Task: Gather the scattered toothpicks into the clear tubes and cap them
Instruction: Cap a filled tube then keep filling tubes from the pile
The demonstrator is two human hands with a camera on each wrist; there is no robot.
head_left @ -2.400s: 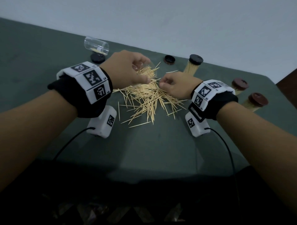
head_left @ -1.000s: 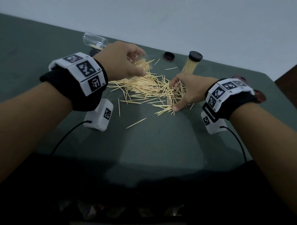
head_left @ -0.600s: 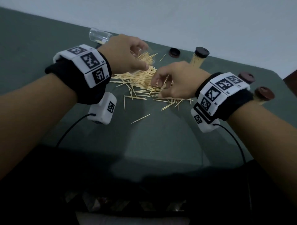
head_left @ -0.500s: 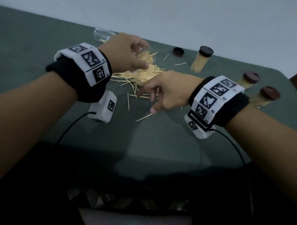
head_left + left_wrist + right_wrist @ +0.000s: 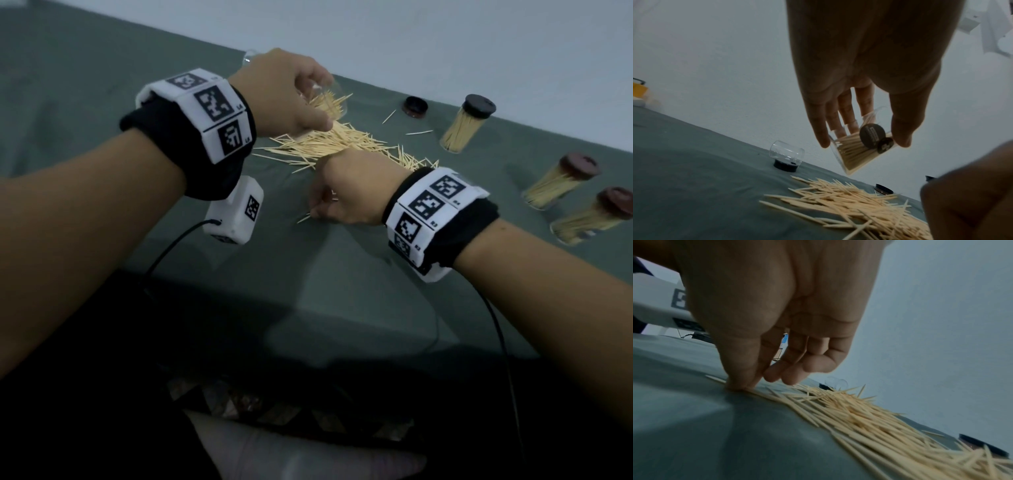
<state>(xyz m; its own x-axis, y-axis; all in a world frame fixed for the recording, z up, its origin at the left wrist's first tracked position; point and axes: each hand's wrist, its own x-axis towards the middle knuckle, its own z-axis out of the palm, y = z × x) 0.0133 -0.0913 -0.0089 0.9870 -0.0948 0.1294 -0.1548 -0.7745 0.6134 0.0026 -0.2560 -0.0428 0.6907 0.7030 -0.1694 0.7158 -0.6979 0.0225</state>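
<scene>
A pile of loose toothpicks [image 5: 342, 144] lies on the green table [image 5: 342, 274]. My left hand [image 5: 320, 102] hovers over the pile's far end and grips a clear tube [image 5: 334, 104], tilted and partly filled with toothpicks. In the left wrist view the tube [image 5: 857, 151] sits between my thumb and fingers, sticker side facing the camera. My right hand [image 5: 317, 210] is low at the near side of the pile. Its thumb and index fingertip [image 5: 740, 384] pinch a lone toothpick [image 5: 303, 218] flat on the table, and the other fingers are curled above.
Three capped, filled tubes [image 5: 466, 126] [image 5: 561, 185] [image 5: 596, 219] stand at the right. A loose dark cap [image 5: 416, 107] lies behind the pile with stray toothpicks [image 5: 419, 132] nearby. An empty tube [image 5: 787, 152] lies by another cap [image 5: 785, 165] at the far left.
My right hand left the right side of the pile, swept left and toward me, and now pinches a lone toothpick in front of it. My left hand kept holding the tube.
</scene>
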